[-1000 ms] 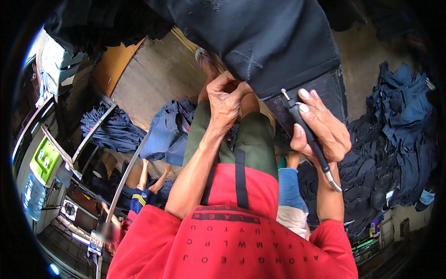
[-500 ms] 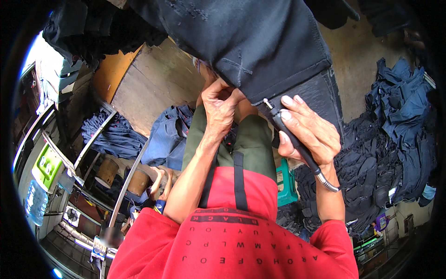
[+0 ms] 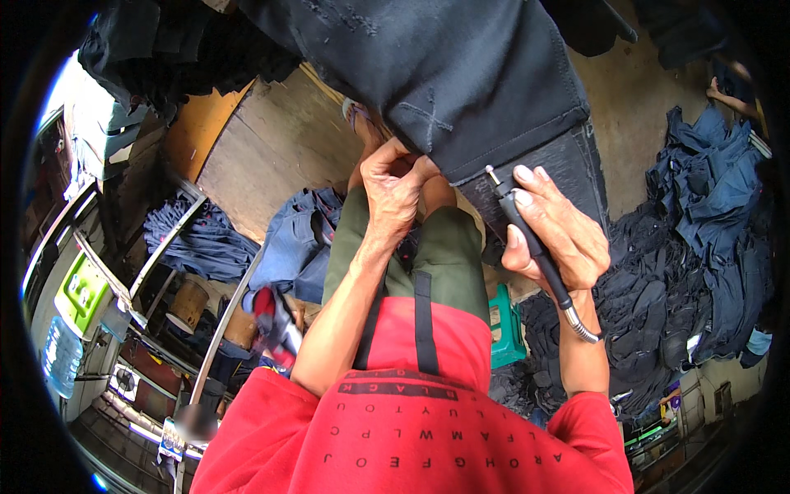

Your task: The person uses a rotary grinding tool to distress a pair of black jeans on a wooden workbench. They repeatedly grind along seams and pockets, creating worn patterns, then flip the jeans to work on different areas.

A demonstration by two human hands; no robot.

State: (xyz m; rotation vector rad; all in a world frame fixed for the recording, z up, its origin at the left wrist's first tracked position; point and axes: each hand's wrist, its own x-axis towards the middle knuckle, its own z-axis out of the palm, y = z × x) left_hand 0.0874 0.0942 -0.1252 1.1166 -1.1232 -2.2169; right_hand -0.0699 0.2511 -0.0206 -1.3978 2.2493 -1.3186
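Note:
A black denim garment (image 3: pixel 485 82) stretches in front of me, with a cross-shaped scuffed mark and a worn grey band below its hem seam. At its lower left corner my left hand (image 3: pixel 393 185) pinches the cloth edge between thumb and fingers. My right hand (image 3: pixel 564 235) is closed around a slim black rotary grinder pen (image 3: pixel 533 244), whose small pale tip points up and left. That tip is close to the seam; whether it touches the cloth I cannot tell. A flexible metal-sheathed shaft (image 3: pixel 582 327) runs from the pen's back end past my right wrist.
Heaps of dark jeans (image 3: pixel 642 288) lie to the right, and folded jeans (image 3: pixel 300 235) to the left. A green plastic stool (image 3: pixel 506 325) stands beside my right leg. Metal rails (image 3: pixel 222 325) and a water bottle (image 3: pixel 64 358) are at left. A co-worker's arm (image 3: pixel 732 100) shows far right.
My right hand and the grinder pen have shifted slightly right along the seam. My left hand keeps its pinch. A co-worker's arm has come into view at the far right.

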